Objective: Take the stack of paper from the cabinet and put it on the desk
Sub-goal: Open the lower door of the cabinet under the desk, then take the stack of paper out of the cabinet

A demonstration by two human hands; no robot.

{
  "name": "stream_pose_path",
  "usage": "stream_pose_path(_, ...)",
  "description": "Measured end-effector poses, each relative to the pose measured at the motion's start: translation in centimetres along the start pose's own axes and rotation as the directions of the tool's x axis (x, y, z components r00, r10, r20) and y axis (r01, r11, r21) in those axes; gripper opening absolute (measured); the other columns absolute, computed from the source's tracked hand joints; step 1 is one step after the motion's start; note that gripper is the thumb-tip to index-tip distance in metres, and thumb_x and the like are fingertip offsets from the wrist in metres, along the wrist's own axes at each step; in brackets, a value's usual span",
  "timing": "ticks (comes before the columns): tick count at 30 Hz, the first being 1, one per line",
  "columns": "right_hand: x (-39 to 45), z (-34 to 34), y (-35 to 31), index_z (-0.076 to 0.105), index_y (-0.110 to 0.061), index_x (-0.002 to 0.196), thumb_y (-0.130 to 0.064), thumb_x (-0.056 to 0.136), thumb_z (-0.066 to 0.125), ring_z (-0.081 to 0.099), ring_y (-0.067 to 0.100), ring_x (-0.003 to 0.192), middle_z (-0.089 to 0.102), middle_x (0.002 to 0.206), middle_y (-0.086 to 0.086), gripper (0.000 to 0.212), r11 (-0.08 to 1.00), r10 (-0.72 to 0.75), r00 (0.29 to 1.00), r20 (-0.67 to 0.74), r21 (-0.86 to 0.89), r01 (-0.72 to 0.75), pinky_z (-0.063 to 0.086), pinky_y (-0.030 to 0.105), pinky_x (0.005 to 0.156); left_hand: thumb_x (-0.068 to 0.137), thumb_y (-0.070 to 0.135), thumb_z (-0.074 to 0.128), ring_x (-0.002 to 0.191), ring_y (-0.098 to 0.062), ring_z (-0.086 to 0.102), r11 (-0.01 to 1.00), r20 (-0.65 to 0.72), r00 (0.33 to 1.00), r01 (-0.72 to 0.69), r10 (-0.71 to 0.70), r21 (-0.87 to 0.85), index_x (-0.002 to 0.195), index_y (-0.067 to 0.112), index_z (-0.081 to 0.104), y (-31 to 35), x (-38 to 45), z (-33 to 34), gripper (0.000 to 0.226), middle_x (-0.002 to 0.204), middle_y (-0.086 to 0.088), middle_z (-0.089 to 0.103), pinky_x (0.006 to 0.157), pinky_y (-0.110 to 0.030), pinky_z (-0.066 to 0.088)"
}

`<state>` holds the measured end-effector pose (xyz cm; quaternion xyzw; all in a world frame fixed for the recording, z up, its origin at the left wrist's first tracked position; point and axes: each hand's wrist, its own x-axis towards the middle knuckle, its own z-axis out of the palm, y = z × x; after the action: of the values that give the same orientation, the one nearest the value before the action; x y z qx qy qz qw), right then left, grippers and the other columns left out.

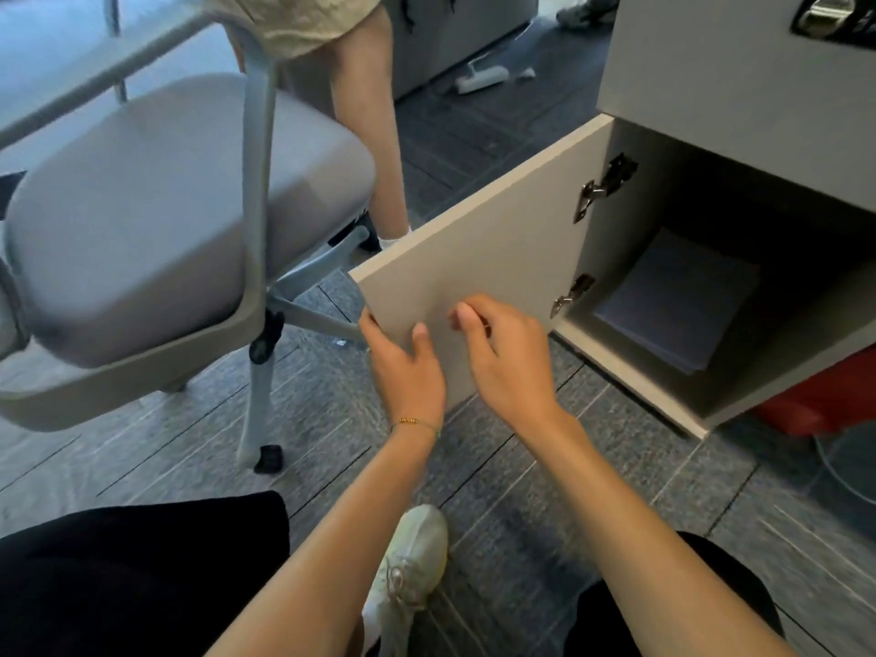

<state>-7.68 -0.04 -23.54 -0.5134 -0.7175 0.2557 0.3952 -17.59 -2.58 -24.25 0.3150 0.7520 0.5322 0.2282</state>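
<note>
A low grey cabinet [630, 377] stands at the right with its door [488, 230] swung wide open to the left. Inside, on the cabinet floor, lies a flat stack of white paper [678, 301], partly in shadow. My left hand [407, 367] grips the door's free lower edge, fingers behind the panel and thumb on its inner face. My right hand [502, 353] hovers in front of the door's inner face with curled fingers, holding nothing. It is well left of the paper. No desk top is in view.
A grey office chair [142, 220] on castors stands close at the left, its base near the door edge. Another person's bare leg [374, 116] stands behind the door. A red object [825, 400] and a cable lie right of the cabinet. My shoe [412, 561] rests on the carpet.
</note>
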Motion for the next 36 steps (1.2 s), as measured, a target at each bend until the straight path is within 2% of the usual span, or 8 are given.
stream_pose_path(6, -1.5, -2.0, 3.8, 0.076, -0.018, 0.1, -0.025, 0.102, 0.048, 0.069, 0.014, 0.089, 0.076, 0.095, -0.006, 0.029, 0.987, 0.162, 0.979, -0.126, 0.015, -0.161, 0.054, 0.039, 0.08, 0.088, 0.003, 0.052, 0.113, -0.024, 0.06, 0.988, -0.023, 0.997, 0.069, -0.073, -0.137, 0.151, 0.024, 0.027, 0.3, 1.0, 1.0, 0.071, 0.136, -0.007, 0.057, 0.096, -0.036, 0.051)
stream_pose_path(10, -1.9, -3.5, 5.9, 0.077, -0.016, 0.098, -0.022, 0.101, 0.049, 0.069, 0.013, 0.09, 0.076, 0.094, -0.006, 0.029, 0.965, 0.264, 0.942, -0.209, 0.062, -0.256, 0.054, 0.038, 0.084, 0.083, -0.011, 0.049, 0.109, -0.015, 0.053, 0.976, -0.077, 0.993, 0.07, -0.087, -0.205, 0.157, 0.032, 0.01, 0.1, -1.6, 2.1, 0.094, 0.143, -0.003, 0.046, 0.076, 0.003, 0.042)
stream_pose_path(14, -2.2, -4.6, 7.8, 0.076, -0.018, 0.099, -0.025, 0.101, 0.048, 0.07, 0.01, 0.091, 0.076, 0.095, -0.008, 0.03, 0.94, 0.341, 0.895, -0.289, 0.088, -0.329, 0.055, 0.037, 0.084, 0.079, -0.018, 0.047, 0.133, -0.022, 0.048, 0.955, -0.05, 0.994, 0.081, -0.099, -0.286, 0.158, 0.032, 0.007, -1.0, -4.7, 3.9, 0.101, 0.162, -0.008, 0.023, 0.111, -0.029, 0.043)
stream_pose_path(18, -2.6, -5.8, 9.9, 0.075, -0.019, 0.098, -0.021, 0.101, 0.048, 0.067, 0.006, 0.087, 0.075, 0.093, -0.009, 0.028, 0.91, 0.415, 0.836, -0.36, 0.143, -0.39, 0.051, 0.027, 0.077, 0.077, -0.017, 0.051, 0.138, -0.025, 0.047, 0.98, 0.162, 0.986, 0.055, -0.024, -0.189, 0.151, 0.03, 0.03, -1.8, -7.4, 7.6, 0.09, 0.157, -0.006, 0.034, 0.113, -0.04, 0.042)
stream_pose_path(21, -2.2, -6.5, 13.0, 0.074, -0.021, 0.1, -0.02, 0.1, 0.05, 0.068, 0.008, 0.089, 0.074, 0.094, -0.009, 0.024, 0.874, 0.484, 0.783, -0.39, 0.177, -0.453, 0.054, 0.032, 0.081, 0.081, -0.007, 0.052, 0.129, -0.021, 0.054, 1.0, 0.406, 0.914, -0.024, 0.027, -0.012, 0.139, 0.029, 0.048, -2.5, -6.9, 12.0, 0.068, 0.148, 0.005, 0.048, 0.102, -0.031, 0.045)
stream_pose_path(24, -1.3, -7.3, 17.6, 0.071, -0.02, 0.11, -0.014, 0.099, 0.053, 0.068, 0.014, 0.094, 0.073, 0.102, -0.004, 0.022, 0.804, 0.591, 0.713, -0.377, 0.212, -0.555, 0.055, 0.037, 0.087, 0.084, -0.002, 0.051, 0.096, -0.02, 0.066, 0.985, 0.612, 0.79, -0.132, 0.035, 0.115, 0.141, 0.034, 0.045, -3.7, -5.0, 16.9, 0.067, 0.127, 0.016, 0.053, 0.091, -0.038, 0.054)
stream_pose_path(31, 1.1, -9.5, 28.8, 0.063, 0.001, 0.126, -0.017, 0.099, 0.051, 0.061, 0.041, 0.117, 0.065, 0.127, 0.023, 0.034, 0.453, 0.886, 0.381, -0.263, 0.32, -0.832, 0.043, 0.035, 0.086, 0.087, 0.013, 0.052, 0.104, -0.04, 0.067, 0.863, 0.817, 0.573, -0.382, -0.061, 0.332, 0.138, 0.021, 0.049, -8.8, 1.1, 29.3, 0.052, 0.112, -0.022, 0.069, 0.087, -0.039, 0.052)
stream_pose_path(36, 2.8, -10.2, 34.3, 0.044, -0.013, 0.15, -0.014, 0.103, 0.05, 0.048, 0.034, 0.137, 0.048, 0.153, 0.013, 0.047, 0.473, 0.88, 0.432, -0.196, 0.28, -0.836, 0.039, 0.033, 0.106, 0.093, 0.023, 0.051, 0.123, -0.04, 0.057, 0.752, 0.843, 0.533, -0.527, -0.071, 0.397, 0.133, 0.005, 0.056, -11.3, 3.9, 36.0, 0.044, 0.134, -0.024, 0.058, 0.102, -0.038, 0.046)
